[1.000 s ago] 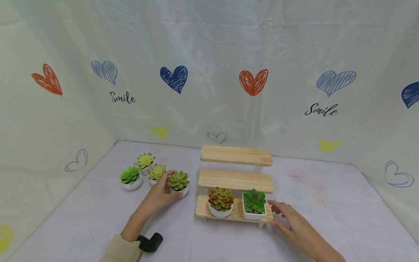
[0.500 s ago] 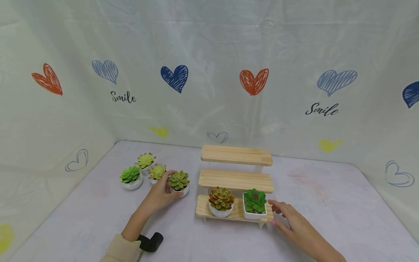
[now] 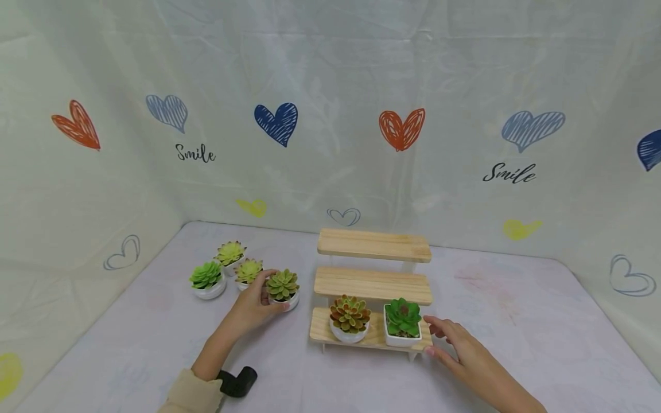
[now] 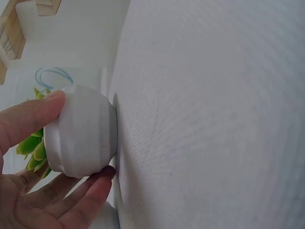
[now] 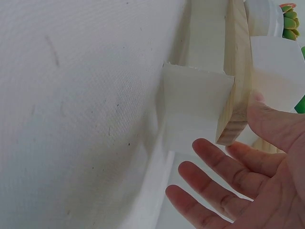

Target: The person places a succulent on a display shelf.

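Note:
My left hand (image 3: 253,306) holds a potted succulent (image 3: 282,285) with dull green leaves, thumb on the near side of its pot and fingers around the other. In the left wrist view its round white pot (image 4: 83,131) stands with its base at the tabletop. My right hand (image 3: 457,348) is at the right end of the bottom tier of a wooden shelf (image 3: 376,341). In the right wrist view the thumb is at the plank's end (image 5: 236,109) and the other fingers are loosely spread. That tier bears a reddish-brown succulent (image 3: 349,314) and a green one (image 3: 403,317) in a square white pot.
Left of my left hand stand three potted succulents: a bright green one (image 3: 206,276), a yellow-green one (image 3: 230,253) at the back and another yellow-green one (image 3: 248,270) partly behind the hand. The shelf's middle tier (image 3: 372,283) and top tier (image 3: 373,244) rise behind.

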### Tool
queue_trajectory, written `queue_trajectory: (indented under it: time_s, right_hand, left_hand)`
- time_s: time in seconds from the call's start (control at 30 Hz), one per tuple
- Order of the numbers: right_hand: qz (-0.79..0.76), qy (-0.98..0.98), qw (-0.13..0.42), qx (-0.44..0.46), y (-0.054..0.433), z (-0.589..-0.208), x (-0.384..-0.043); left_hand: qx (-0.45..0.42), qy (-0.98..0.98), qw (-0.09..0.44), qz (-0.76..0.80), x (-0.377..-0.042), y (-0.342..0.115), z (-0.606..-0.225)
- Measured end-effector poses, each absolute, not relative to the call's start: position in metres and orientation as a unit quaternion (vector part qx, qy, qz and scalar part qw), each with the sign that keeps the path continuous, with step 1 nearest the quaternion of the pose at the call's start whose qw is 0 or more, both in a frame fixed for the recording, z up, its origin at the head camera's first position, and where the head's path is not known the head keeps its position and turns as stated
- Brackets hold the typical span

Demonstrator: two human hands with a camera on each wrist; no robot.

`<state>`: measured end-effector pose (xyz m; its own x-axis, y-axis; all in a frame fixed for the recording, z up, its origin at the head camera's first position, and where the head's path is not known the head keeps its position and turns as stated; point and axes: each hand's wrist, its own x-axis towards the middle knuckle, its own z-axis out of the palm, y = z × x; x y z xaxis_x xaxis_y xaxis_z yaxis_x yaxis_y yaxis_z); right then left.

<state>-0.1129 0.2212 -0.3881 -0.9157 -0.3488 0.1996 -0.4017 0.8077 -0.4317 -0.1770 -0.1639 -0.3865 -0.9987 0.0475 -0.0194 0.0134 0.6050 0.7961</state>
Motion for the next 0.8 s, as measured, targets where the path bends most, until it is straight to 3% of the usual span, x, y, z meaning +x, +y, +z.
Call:
queue_trajectory:
  time_s: [0.4,0.8]
  right_hand:
    - [0.240,-0.948,0.065,0.201,0.221,-0.391,-0.112]
    - [0.242,-0.951,0.029,0.190,0.222,-0.387,-0.113]
  left_hand:
    - [0.016,0.892,0.023,0.452,-0.174,-0.165,-0.380]
    - [0.036,0.882,-0.012,0.470,-0.168,-0.162,-0.363]
